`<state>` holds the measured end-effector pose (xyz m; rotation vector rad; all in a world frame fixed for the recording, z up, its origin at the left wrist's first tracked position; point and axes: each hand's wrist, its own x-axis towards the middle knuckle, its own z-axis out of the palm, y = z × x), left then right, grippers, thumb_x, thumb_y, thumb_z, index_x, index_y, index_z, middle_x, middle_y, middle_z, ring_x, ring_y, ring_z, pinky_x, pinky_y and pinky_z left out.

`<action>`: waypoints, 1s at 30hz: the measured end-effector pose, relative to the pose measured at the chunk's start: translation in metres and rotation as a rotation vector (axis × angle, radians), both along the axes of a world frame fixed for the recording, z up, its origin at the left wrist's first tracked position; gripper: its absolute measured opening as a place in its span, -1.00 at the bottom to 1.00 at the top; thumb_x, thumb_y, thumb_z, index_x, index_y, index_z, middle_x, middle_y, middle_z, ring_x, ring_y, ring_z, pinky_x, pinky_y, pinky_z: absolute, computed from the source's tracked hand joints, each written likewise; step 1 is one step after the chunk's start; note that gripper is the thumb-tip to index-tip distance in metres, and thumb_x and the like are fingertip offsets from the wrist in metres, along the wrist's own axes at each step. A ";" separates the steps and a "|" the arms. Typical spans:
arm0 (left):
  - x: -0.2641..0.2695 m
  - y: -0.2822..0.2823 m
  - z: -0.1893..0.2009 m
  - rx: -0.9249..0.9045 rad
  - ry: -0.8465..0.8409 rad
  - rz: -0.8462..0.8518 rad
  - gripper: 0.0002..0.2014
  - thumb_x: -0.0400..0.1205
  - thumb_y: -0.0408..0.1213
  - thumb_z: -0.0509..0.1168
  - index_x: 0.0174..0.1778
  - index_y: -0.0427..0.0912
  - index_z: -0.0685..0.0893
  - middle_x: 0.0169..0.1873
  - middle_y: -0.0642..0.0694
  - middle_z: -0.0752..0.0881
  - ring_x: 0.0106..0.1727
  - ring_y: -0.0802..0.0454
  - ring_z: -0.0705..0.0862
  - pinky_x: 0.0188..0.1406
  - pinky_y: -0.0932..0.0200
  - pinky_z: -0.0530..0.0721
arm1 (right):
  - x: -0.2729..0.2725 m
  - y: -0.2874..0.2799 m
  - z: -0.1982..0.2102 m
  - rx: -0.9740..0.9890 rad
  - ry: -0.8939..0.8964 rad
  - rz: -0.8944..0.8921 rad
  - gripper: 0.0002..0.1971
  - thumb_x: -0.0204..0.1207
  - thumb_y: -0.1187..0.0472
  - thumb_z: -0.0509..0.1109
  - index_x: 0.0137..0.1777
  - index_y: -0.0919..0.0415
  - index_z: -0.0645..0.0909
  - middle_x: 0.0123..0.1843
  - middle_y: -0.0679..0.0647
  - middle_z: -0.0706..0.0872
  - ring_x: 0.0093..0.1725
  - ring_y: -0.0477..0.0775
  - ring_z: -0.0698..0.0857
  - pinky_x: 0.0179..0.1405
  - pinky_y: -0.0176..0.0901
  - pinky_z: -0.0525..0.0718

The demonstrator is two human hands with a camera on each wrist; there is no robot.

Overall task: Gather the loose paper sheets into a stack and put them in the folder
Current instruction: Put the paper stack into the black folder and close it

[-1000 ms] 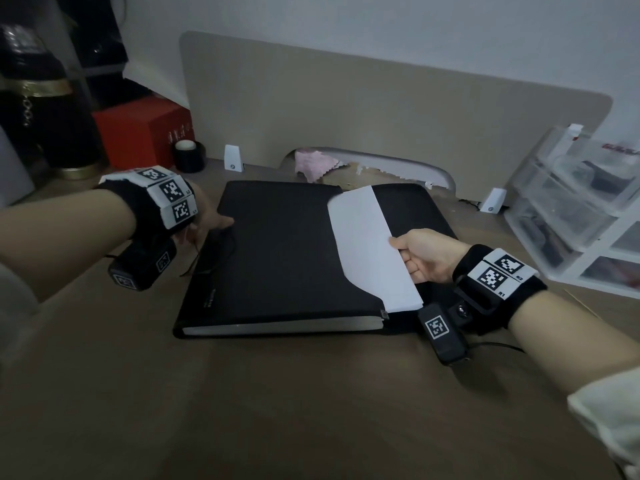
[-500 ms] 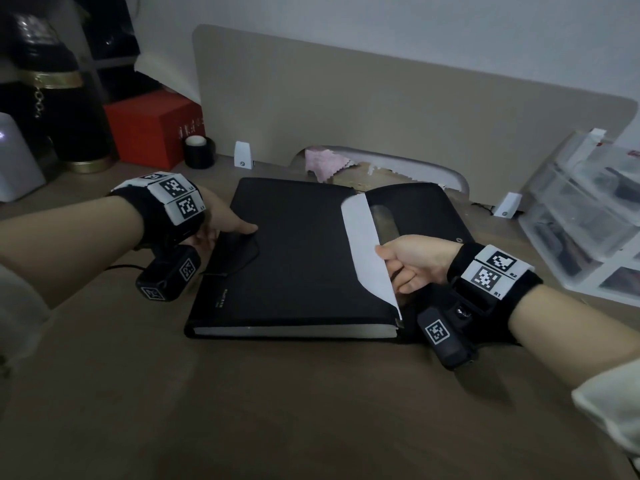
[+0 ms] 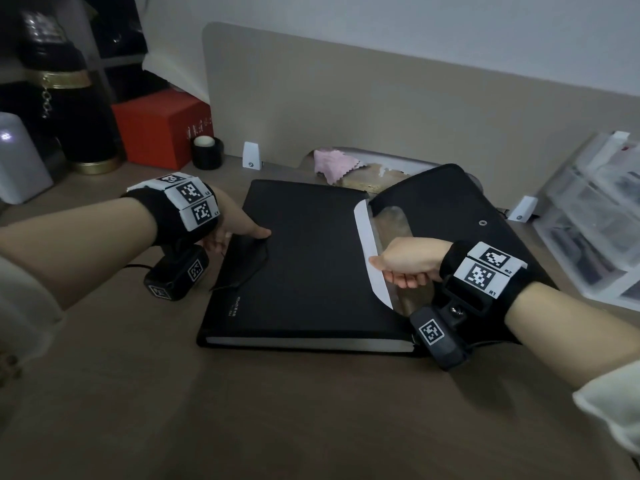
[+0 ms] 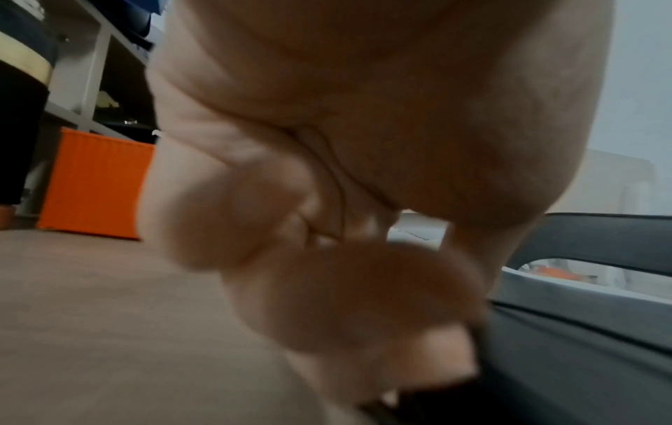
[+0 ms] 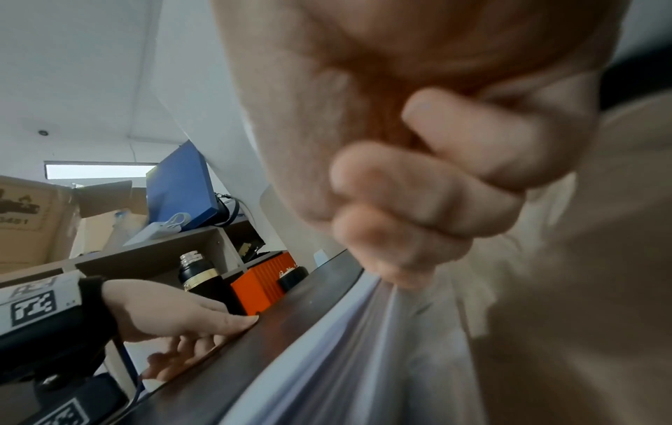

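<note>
The white paper sheets (image 3: 372, 252), thin and smooth, stood almost wholly inside the flat black folder (image 3: 311, 265) on the brown desk (image 3: 242, 410), only a narrow strip showing. The right hand (image 3: 408, 263) pinched that strip with curled fingers; the left hand (image 3: 235, 226) gripped the folder's left edge.

The folder (image 3: 304, 258) is laid on the desk (image 3: 242, 410); paper sheets (image 3: 372, 251) are tucked in its right side, drawers (image 3: 595, 216) further right.
</note>
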<state>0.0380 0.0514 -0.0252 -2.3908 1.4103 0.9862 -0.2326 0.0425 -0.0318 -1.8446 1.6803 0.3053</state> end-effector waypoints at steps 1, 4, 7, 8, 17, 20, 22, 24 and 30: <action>0.001 -0.001 0.000 0.017 -0.009 -0.009 -0.30 0.58 0.35 0.16 -0.23 -0.37 0.57 -0.57 -0.20 0.61 -0.55 -0.04 0.52 -0.52 0.26 0.45 | 0.000 0.002 0.002 0.000 0.000 0.001 -0.55 0.72 -0.01 0.09 -0.40 0.17 0.42 -0.72 -0.09 0.42 -0.78 -0.14 0.33 -0.79 -0.38 0.19; 0.002 -0.003 0.003 0.109 -0.080 -0.052 -0.24 0.58 0.41 0.06 -0.38 -0.35 0.56 -0.73 -0.13 0.56 -0.71 0.03 0.47 -0.62 0.31 0.40 | 0.001 0.005 0.004 0.009 0.017 0.016 -0.53 0.73 0.00 0.09 -0.40 0.20 0.46 -0.74 -0.10 0.46 -0.80 -0.15 0.34 -0.80 -0.39 0.20; -0.001 -0.003 0.005 0.145 -0.104 -0.091 -0.22 0.60 0.41 0.01 -0.45 -0.33 0.55 -0.75 -0.09 0.51 -0.75 0.07 0.40 -0.65 0.30 0.32 | 0.004 0.011 0.007 0.063 -0.018 -0.009 -0.53 0.75 0.05 0.09 -0.34 0.29 0.50 -0.74 -0.07 0.53 -0.82 -0.19 0.36 -0.86 -0.44 0.17; -0.001 -0.003 0.005 0.148 -0.104 -0.092 -0.22 0.60 0.41 0.02 -0.44 -0.33 0.55 -0.75 -0.08 0.50 -0.75 0.08 0.39 -0.66 0.31 0.31 | 0.005 0.012 0.008 0.063 -0.019 -0.012 -0.53 0.76 0.07 0.09 -0.34 0.31 0.50 -0.75 -0.06 0.53 -0.84 -0.20 0.35 -0.87 -0.44 0.15; 0.003 -0.008 0.008 0.142 -0.079 -0.066 -0.21 0.57 0.40 0.10 -0.36 -0.39 0.64 -0.70 -0.10 0.54 -0.67 0.08 0.43 -0.65 0.31 0.34 | 0.003 -0.003 0.006 0.192 -0.074 -0.049 -0.55 0.74 0.05 0.14 -0.28 0.35 0.56 -0.62 0.03 0.61 -0.73 -0.20 0.44 -0.84 -0.45 0.21; 0.006 -0.017 0.010 -0.002 -0.044 -0.037 -0.29 0.62 0.32 0.14 -0.27 -0.39 0.64 -0.68 -0.16 0.63 -0.65 0.04 0.50 -0.67 0.32 0.40 | 0.002 -0.016 0.018 0.154 -0.087 -0.060 -0.66 0.73 0.12 0.17 -0.21 0.30 0.57 -0.47 0.07 0.62 -0.69 -0.18 0.49 -0.81 -0.44 0.23; 0.005 -0.023 0.011 -0.064 -0.039 -0.033 -0.27 0.67 0.27 0.06 -0.11 -0.46 0.67 -0.53 -0.23 0.71 -0.59 0.01 0.56 -0.66 0.31 0.45 | 0.007 -0.024 0.024 0.105 -0.097 -0.078 -0.76 0.70 0.18 0.17 -0.13 0.28 0.55 -0.40 0.10 0.62 -0.65 -0.14 0.51 -0.81 -0.43 0.24; 0.002 -0.027 0.011 -0.120 -0.017 -0.016 -0.27 0.70 0.23 0.05 0.20 -0.50 0.62 -0.14 -0.35 0.75 -0.36 -0.10 0.65 -0.39 0.19 0.61 | 0.016 -0.032 0.023 0.081 -0.054 -0.061 -0.70 0.75 0.13 0.09 -0.10 0.30 0.52 -0.40 0.11 0.65 -0.62 -0.08 0.57 -0.80 -0.44 0.30; 0.000 -0.038 0.009 -0.279 -0.030 0.018 -0.31 0.70 0.20 0.10 0.42 -0.41 0.52 0.39 -0.32 0.59 0.42 -0.22 0.55 0.40 0.02 0.49 | 0.028 -0.058 0.002 -0.009 -0.102 -0.108 -0.59 0.77 0.25 0.03 -0.33 0.34 0.41 -0.57 0.20 0.59 -0.83 -0.09 0.47 -0.84 -0.47 0.29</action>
